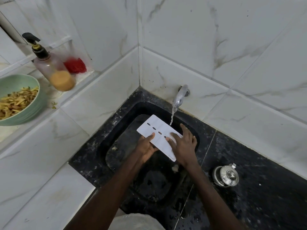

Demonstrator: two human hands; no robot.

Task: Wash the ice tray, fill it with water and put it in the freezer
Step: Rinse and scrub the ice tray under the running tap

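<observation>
A flat white ice tray (155, 128) with a row of dark oval holes is held over the black sink (116, 130). My left hand (146, 147) grips its near left edge, thumb on top. Pressed flat on the tray's right part is my right hand (183, 145), fingers spread across the surface. A chrome tap (180, 95) on the back wall runs a thin stream of water (172, 116) that falls just beside the tray's far right edge.
A pump soap bottle (53, 70) and a red scrubber (75, 65) stand on the tiled ledge at left, next to a green bowl (31, 112) of food scraps. A small steel lidded pot (226, 175) sits on the black counter right of the sink.
</observation>
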